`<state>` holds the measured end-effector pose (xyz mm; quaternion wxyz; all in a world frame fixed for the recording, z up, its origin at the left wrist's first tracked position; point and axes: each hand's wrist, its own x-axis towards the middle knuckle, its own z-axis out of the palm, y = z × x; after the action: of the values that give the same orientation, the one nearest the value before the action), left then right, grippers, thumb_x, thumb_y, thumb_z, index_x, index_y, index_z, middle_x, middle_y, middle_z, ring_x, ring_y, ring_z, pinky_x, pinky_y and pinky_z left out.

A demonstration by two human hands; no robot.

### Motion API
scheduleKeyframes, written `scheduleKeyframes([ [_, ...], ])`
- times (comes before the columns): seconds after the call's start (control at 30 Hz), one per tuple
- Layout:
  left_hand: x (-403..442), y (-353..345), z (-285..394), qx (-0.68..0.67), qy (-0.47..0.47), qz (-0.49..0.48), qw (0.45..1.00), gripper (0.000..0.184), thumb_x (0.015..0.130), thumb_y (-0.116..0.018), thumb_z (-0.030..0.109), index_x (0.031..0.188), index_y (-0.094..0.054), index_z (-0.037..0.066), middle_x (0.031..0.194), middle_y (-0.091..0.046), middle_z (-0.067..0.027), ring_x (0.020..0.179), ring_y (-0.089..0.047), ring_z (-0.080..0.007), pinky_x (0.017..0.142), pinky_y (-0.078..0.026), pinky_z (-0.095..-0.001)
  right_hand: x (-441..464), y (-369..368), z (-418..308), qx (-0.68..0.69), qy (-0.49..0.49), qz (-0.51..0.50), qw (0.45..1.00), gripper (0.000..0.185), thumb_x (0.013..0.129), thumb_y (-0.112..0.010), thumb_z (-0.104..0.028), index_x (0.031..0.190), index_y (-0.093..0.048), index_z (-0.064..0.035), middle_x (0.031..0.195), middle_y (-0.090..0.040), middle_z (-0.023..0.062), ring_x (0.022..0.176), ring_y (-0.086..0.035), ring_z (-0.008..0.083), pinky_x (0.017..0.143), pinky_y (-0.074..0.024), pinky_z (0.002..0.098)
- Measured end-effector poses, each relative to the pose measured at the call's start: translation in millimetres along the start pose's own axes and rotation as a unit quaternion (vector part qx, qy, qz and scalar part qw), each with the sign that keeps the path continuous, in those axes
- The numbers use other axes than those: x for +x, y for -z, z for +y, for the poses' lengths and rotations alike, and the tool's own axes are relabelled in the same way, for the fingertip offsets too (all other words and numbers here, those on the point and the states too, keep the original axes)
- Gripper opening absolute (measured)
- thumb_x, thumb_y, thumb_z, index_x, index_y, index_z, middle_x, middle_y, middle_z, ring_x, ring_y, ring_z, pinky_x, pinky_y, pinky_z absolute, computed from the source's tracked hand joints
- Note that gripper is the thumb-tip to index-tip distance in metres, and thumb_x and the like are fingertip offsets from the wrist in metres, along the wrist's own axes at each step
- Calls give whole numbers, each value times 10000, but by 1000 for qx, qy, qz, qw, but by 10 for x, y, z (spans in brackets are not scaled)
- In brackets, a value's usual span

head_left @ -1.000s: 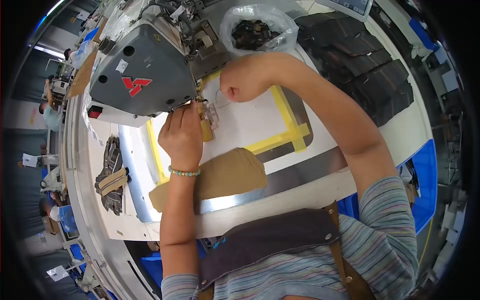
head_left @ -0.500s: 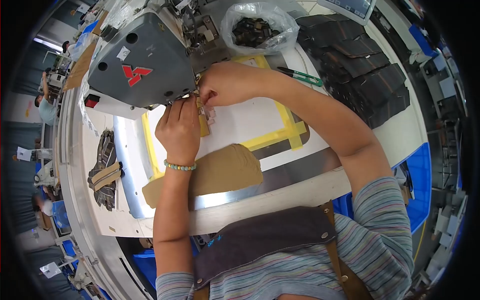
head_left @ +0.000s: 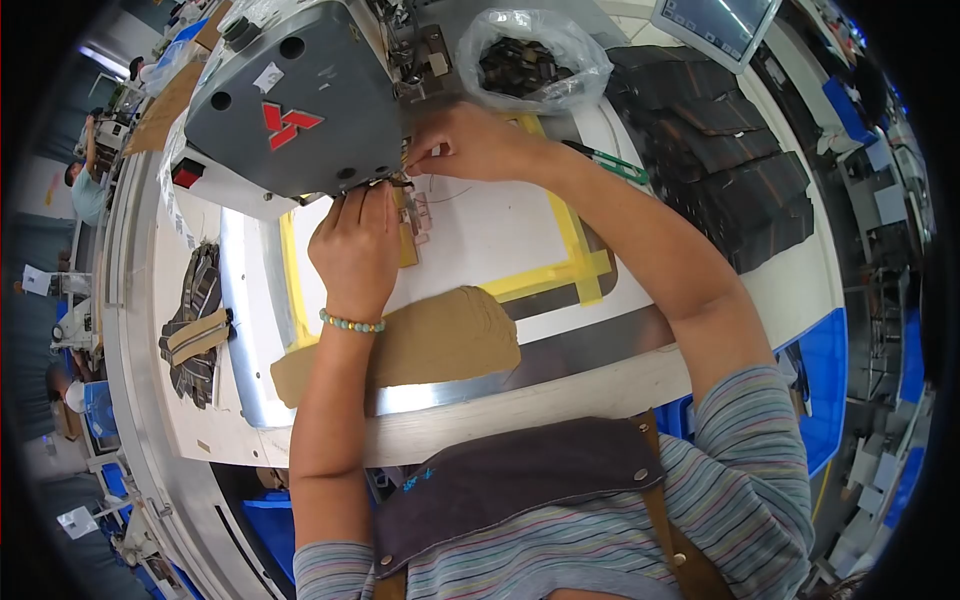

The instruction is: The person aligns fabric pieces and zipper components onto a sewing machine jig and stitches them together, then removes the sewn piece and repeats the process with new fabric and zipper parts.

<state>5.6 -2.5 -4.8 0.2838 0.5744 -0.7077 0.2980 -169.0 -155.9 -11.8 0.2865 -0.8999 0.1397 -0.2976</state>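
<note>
My left hand, with a beaded bracelet at the wrist, is under the head of a grey sewing machine. Its fingers are pressed together, and a small dark piece shows at the fingertips; what they grip is hidden. My right hand is curled in a pinch beside the needle area, just right of the machine head. Whatever lies between its fingertips is too small to name. Below the fingers, a narrow yellow strip lies on the white work plate, which is edged with yellow tape.
A tan fabric piece lies in front, partly under my left forearm. A clear bag of small dark pieces stands behind. Green-handled snips and stacked dark striped fabric are to the right; bundled striped pieces lie left.
My right hand has shifted slightly up and away from the left fingers, uncovering more of the plate. A small dark piece now shows at my left fingertips. The whole view has shifted a little.
</note>
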Motion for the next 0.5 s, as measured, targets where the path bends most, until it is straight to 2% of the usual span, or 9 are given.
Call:
scheduleKeyframes([
  [0.07, -2, -1, -5, -7, 2, 1, 1000, 44, 906, -774, 103, 936, -750, 81, 834, -744, -65, 693, -720, -255, 617, -573, -350, 8, -11, 4, 15, 1, 4, 1000, 161, 884, -752, -215, 980, -832, -112, 898, -751, 95, 852, -711, 316, 763, -545, 438],
  [0.17, 8, 8, -2, -13, 2, 2, 1000, 41, 908, -772, 102, 935, -752, 78, 840, -748, -71, 694, -719, -257, 621, -572, -352, 9, -22, 6, -5, 10, 10, 1000, 156, 884, -754, -215, 977, -832, -117, 900, -747, 93, 850, -714, 320, 761, -546, 443],
  [0.27, 5, -1, -3, -17, 7, 2, 1000, 43, 903, -773, 97, 934, -755, 75, 840, -748, -71, 696, -717, -257, 620, -568, -351, -13, -25, -32, -38, 5, 2, 999, 111, 887, -779, -132, 981, -818, -87, 927, -749, 79, 827, -720, 268, 753, -565, 377],
  [0.5, 21, 23, 11, -15, 3, 0, 1000, 49, 892, -776, 87, 935, -759, 70, 839, -746, -66, 695, -711, -255, 620, -566, -349, -27, -90, -13, -33, 7, 7, 999, 108, 886, -775, -133, 975, -816, -87, 933, -740, 90, 825, -718, 286, 735, -552, 396],
])
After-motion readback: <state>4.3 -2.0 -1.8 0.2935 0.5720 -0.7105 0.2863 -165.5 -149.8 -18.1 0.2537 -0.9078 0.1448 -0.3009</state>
